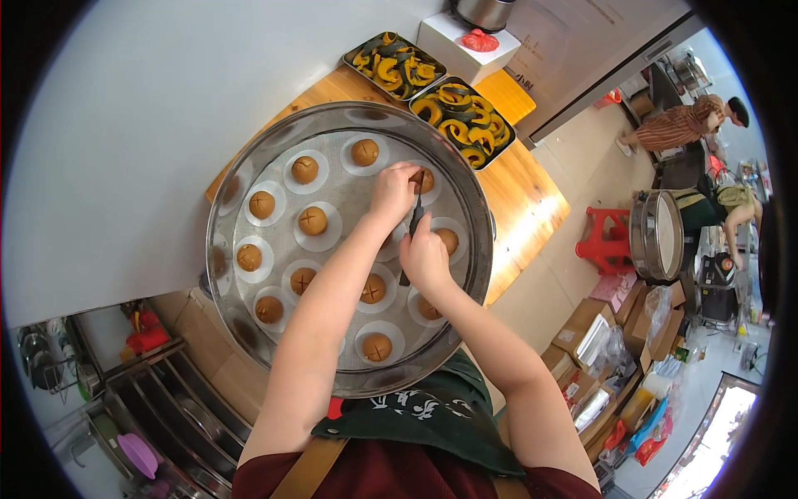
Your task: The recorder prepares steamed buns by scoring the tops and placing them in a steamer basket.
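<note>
Inside the steamer's (374, 384) far-right rim, I had the right hand (427, 256) gripping a knife (416, 218), the left hand (394, 195) touching a bun (427, 180), grip unclear — light, shallow cuts seemed wise.

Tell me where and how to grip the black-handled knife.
Take the knife by its black handle, probably from the near side, as the right hand does: the handle's end points back toward the wearer, while the thin blade points away, toward the bun at the left hand. Coming from the far side would likely meet the blade first.
</note>
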`<state>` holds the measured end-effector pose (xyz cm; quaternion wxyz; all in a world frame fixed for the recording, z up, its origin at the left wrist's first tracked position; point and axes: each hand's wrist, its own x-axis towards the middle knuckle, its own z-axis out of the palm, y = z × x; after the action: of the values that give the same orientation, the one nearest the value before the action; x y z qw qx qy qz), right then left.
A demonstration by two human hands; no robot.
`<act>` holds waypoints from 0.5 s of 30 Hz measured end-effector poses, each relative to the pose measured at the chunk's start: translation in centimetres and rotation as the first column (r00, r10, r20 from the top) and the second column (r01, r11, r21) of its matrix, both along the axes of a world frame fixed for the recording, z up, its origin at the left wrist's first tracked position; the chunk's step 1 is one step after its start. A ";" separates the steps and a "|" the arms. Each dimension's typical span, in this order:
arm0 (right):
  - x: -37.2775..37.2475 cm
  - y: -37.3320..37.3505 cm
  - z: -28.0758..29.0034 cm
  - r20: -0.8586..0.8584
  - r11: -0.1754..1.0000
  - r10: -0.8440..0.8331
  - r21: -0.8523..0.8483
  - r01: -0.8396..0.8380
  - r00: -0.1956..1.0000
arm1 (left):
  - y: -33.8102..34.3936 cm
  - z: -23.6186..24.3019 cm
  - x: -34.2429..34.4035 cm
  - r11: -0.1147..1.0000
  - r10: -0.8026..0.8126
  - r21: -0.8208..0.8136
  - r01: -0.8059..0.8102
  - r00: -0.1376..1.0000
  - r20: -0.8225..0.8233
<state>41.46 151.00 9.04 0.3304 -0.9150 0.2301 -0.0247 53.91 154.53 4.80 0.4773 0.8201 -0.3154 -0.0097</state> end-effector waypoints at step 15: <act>-2.9 -1.8 3.0 0.082 0.991 -0.050 0.127 0.039 0.995 | -1.3 0.7 -1.0 0.953 0.122 0.276 -0.121 0.992 0.014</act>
<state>38.56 149.16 12.02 0.3962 -0.8852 0.2372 -0.0564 52.88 153.24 5.53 0.3583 0.8966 -0.2590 -0.0257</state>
